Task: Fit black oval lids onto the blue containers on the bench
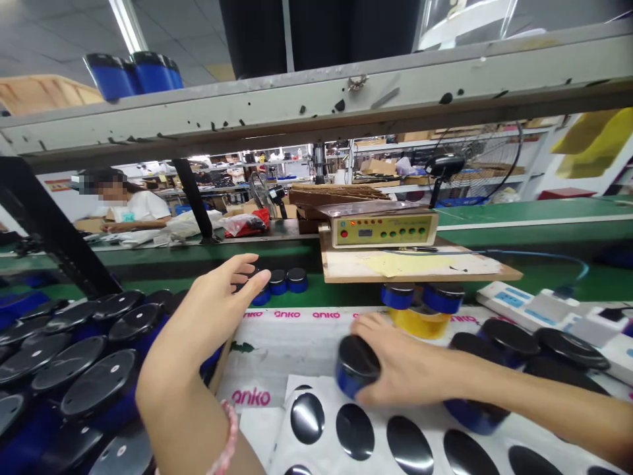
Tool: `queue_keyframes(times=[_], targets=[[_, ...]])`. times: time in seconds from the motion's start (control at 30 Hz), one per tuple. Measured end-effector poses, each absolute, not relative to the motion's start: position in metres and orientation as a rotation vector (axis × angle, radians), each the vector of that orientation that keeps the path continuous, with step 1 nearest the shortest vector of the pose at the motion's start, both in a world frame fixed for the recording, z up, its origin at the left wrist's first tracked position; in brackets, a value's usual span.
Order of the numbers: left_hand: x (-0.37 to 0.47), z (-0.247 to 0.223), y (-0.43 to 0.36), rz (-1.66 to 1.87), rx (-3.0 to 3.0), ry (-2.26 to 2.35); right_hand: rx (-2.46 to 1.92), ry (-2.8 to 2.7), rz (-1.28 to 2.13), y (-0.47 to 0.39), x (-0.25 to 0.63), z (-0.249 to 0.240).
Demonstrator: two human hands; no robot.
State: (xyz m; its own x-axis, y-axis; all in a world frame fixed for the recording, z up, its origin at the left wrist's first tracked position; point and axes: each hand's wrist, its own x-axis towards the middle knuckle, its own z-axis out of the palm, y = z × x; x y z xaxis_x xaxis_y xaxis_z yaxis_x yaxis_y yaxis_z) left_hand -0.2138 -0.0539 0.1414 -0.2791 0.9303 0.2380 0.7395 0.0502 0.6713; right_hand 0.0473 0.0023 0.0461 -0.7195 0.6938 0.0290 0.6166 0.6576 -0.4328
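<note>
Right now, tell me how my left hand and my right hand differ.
The left hand is raised with its fingers loosely curled and appears to hold nothing; the right hand grips a black-topped blue container. The left arm wears a pink bracelet, while the visible part of the right arm has none. Both hands are ungloved.

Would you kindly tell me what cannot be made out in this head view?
All in the head view:
- Lid details of the blue jar in the right hand: blurred.
- The right hand's full grip: jar and hand hide parts of it.
- Small jars behind the left hand: partly covered by its fingers.
- Disc sheet: cut off by the bottom edge.
- Control box lettering: too small.
</note>
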Motion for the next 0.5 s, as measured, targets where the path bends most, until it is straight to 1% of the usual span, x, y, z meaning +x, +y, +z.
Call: queue_keyframes(times=[0.1,0.27,0.4,0.5], targets=[[-0.211,0.141,-0.051,1.051,1.736,2.053,-1.080,-2.599,0.557,0.024,-0.023,0.045],[-0.209,0.142,-0.054,1.075,1.740,2.051,-1.334,-2.502,0.449,0.083,-0.115,0.036],[-0.213,0.142,-0.055,1.080,1.752,2.067,-1.411,-2.487,0.385,0.101,-0.145,0.035],[-0.216,0.141,-0.053,1.065,1.763,2.102,-1.341,-2.554,0.367,0.087,-0.141,0.042]])
